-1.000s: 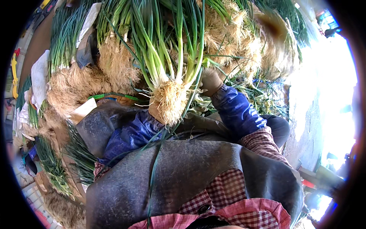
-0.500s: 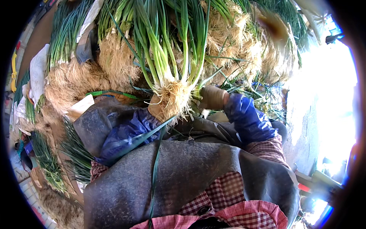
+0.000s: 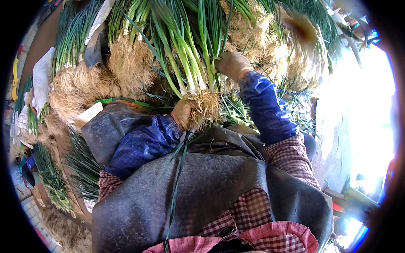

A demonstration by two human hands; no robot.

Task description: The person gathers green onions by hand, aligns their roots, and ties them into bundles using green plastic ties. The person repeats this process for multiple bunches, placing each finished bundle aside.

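A bunch of green onions [image 3: 192, 71] stands in front of me, white stems low and pale shaggy roots toward my lap. My left hand [image 3: 182, 112], in a tan glove, is wrapped round its root end from the left; roots hide some of its fingers. My right hand [image 3: 233, 65], also gloved, is closed at the right side of the bunch, partway up the stems. Its fingertips pinch an outer green onion stalk there. Blue sleeve covers reach up both forearms.
More green onion bunches with thick tan roots [image 3: 130, 61] lie across the far side and left. Loose green leaves [image 3: 240, 107] lie scattered right of my lap. A dark apron [image 3: 219, 181] covers me, with a long leaf [image 3: 175, 198] hanging down it. Bright light washes out the right.
My right hand has moved up and away from the root end to the outer stems. The bunch has shifted slightly right, and more of my left hand shows beside the roots.
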